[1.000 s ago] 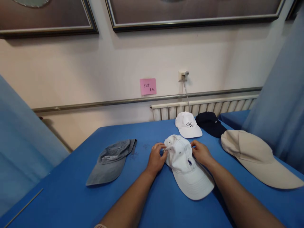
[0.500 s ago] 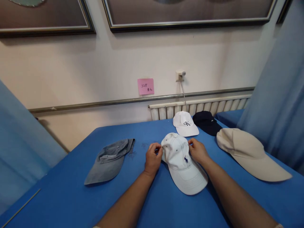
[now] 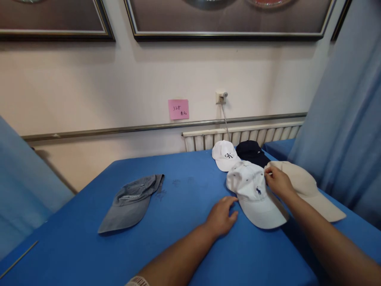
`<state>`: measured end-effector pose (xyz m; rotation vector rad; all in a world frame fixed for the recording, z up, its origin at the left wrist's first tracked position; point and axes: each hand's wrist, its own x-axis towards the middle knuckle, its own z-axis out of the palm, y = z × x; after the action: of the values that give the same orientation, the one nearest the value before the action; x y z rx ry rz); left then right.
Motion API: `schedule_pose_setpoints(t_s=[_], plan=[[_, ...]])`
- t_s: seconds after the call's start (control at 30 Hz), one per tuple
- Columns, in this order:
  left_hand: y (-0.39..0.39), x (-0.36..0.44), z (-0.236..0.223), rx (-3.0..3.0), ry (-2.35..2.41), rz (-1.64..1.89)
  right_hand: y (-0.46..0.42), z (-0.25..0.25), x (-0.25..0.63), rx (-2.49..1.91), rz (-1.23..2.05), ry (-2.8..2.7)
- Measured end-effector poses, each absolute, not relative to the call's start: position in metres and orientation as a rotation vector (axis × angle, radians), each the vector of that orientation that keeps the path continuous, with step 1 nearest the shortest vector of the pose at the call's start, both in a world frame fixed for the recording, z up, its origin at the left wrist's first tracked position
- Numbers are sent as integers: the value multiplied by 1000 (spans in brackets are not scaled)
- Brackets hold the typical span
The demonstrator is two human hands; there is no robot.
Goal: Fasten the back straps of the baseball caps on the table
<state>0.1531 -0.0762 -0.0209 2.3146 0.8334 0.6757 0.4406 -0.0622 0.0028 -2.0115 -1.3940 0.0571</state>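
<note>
A white baseball cap [image 3: 250, 190] with a small dark blue logo is pinched at the right side of its crown by my right hand [image 3: 278, 180]. My left hand [image 3: 222, 216] is just left of the cap's brim, thumb and fingers apart; its fingertips are close to the cap's lower left edge, and I cannot tell whether they touch it. Behind sit a smaller white cap [image 3: 223, 153] with dark letters and a black cap [image 3: 251, 151]. Partly covered by my right hand, a beige cap [image 3: 303, 182] lies at the right.
A grey cap [image 3: 131, 202] lies on the left of the blue-covered table [image 3: 119, 262]. A thin stick [image 3: 19, 260] is at the left edge. Behind the table are a radiator [image 3: 208, 140], a rail, and a wall socket with a cord [image 3: 224, 113]. Blue curtains [image 3: 336, 119] hang at both sides.
The white cap with the blue logo has moved right, near the beige cap, along with my right hand. My left hand has let go of its side and opened. The view has shifted slightly.
</note>
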Motion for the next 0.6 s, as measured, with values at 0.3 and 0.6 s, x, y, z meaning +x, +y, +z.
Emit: schedule_pose_setpoints(t_s=[0.3,0.6], plan=[[-88,165,-13,2514,711,513,-59,-5,440,-2189,23,-1200],[-81,164,-25,2492,767,573,-65,0,433,-2098,-68,-1113]])
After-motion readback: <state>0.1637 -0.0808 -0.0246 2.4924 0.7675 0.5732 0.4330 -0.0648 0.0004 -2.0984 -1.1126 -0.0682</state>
